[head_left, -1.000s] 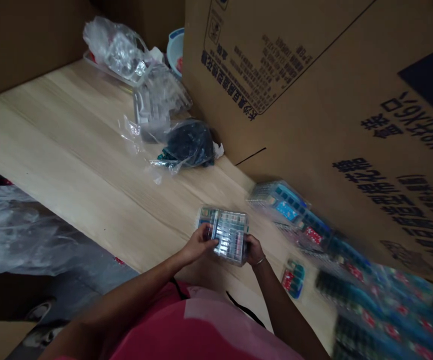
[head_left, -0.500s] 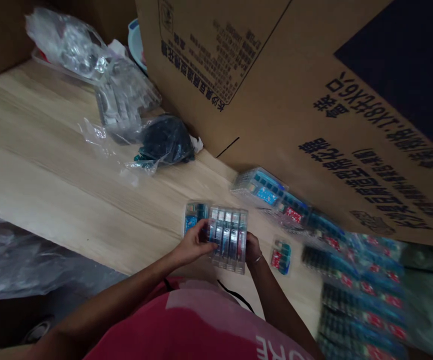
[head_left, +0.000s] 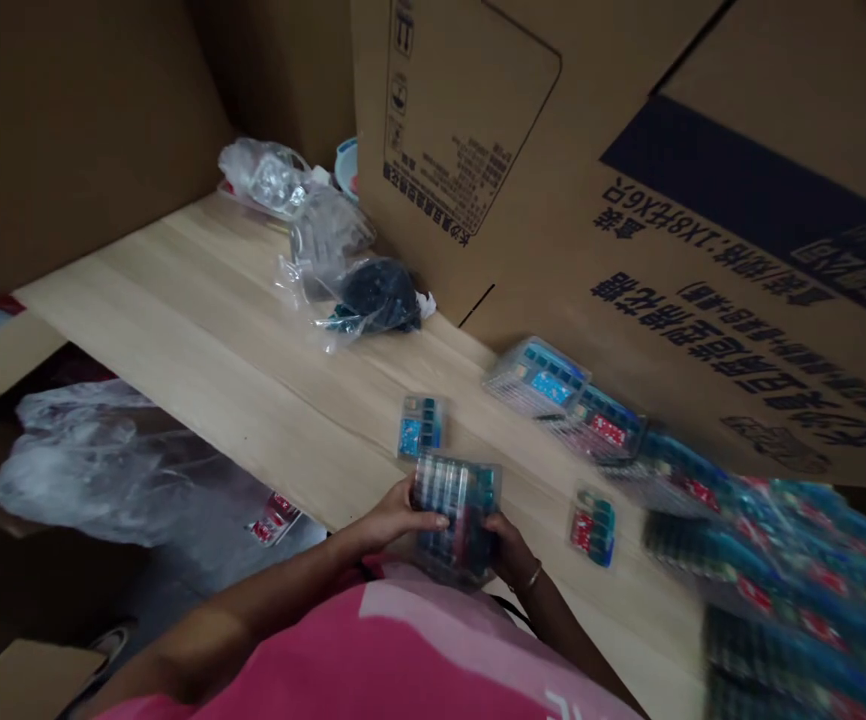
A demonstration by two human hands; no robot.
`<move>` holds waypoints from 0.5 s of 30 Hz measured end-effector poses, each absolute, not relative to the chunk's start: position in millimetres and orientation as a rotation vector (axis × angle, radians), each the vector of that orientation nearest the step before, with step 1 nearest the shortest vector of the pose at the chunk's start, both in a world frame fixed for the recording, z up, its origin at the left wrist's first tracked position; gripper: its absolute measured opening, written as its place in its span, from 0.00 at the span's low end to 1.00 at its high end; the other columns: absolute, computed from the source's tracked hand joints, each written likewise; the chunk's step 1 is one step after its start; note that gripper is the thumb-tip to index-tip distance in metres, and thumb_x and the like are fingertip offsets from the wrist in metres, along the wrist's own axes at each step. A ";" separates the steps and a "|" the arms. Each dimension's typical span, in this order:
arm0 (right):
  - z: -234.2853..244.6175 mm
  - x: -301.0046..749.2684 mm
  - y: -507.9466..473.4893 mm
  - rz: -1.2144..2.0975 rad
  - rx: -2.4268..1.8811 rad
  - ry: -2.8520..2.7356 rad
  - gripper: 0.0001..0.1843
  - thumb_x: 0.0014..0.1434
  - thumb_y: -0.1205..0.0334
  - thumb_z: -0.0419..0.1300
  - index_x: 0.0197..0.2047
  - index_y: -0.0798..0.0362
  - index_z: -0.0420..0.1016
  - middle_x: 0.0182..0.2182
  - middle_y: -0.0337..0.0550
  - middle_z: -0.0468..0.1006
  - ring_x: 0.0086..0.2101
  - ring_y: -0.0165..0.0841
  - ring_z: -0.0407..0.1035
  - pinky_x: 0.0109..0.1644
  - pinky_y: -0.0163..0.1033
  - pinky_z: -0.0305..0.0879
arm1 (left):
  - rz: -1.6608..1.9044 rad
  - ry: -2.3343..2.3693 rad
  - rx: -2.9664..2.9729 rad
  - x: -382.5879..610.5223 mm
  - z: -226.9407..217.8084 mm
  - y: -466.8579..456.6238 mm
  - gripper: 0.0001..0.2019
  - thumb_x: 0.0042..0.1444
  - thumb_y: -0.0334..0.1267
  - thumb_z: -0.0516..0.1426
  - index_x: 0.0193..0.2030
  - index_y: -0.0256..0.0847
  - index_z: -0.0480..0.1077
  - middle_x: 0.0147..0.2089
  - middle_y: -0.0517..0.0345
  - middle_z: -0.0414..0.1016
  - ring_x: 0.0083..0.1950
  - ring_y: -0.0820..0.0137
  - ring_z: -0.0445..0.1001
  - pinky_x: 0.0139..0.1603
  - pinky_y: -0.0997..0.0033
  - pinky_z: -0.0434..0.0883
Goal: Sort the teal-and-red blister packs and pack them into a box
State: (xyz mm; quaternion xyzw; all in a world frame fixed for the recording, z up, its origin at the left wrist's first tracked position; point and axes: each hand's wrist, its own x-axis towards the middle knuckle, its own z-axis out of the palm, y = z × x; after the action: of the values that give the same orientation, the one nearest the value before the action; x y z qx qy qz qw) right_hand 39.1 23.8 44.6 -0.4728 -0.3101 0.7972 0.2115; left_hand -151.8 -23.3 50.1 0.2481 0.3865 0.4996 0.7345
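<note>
The left hand [head_left: 401, 518] and right hand [head_left: 512, 552] have their fingers clamped on a clear plastic box [head_left: 457, 520], held just over the desk [head_left: 200, 320] — a slack grip could drop it onto the small pack [head_left: 420, 426] just past the fingertips.

Clear case [head_left: 457, 520] with dark blue rows (some teal).

Large cardboard cartons [head_left: 493, 130] stand behind a pale wooden table [head_left: 200, 300].
</note>
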 end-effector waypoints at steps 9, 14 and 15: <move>47.5 74.3 -17.3 2.289 -1.262 -0.871 0.11 0.34 0.54 0.62 0.24 0.49 0.74 0.28 0.45 0.79 0.38 0.49 0.73 0.45 0.55 0.68 | 1.287 1.037 0.570 -102.2 72.8 -85.7 0.41 0.37 0.46 0.69 0.58 0.41 0.58 0.51 0.51 0.70 0.55 0.60 0.67 0.57 0.60 0.62; 19.0 86.7 -51.9 2.519 -1.324 -0.855 0.13 0.32 0.50 0.65 0.22 0.46 0.75 0.27 0.46 0.80 0.33 0.50 0.74 0.44 0.58 0.69 | 1.336 1.279 0.191 -66.4 72.3 -150.6 0.42 0.39 0.42 0.66 0.61 0.44 0.55 0.54 0.53 0.68 0.58 0.59 0.64 0.60 0.59 0.59; 13.8 85.9 -58.8 2.568 -1.339 -0.853 0.13 0.31 0.49 0.65 0.22 0.46 0.75 0.27 0.47 0.80 0.33 0.50 0.74 0.45 0.58 0.69 | 1.333 1.297 0.122 -63.5 72.3 -162.1 0.40 0.38 0.41 0.66 0.60 0.44 0.57 0.53 0.53 0.69 0.58 0.58 0.64 0.60 0.58 0.60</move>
State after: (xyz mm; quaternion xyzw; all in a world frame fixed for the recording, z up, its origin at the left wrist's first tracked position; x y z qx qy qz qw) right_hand 85.9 -58.8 13.8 -0.4427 -0.2819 0.8490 0.0614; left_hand -63.5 -162.1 72.3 0.0526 0.5585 0.5741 0.5964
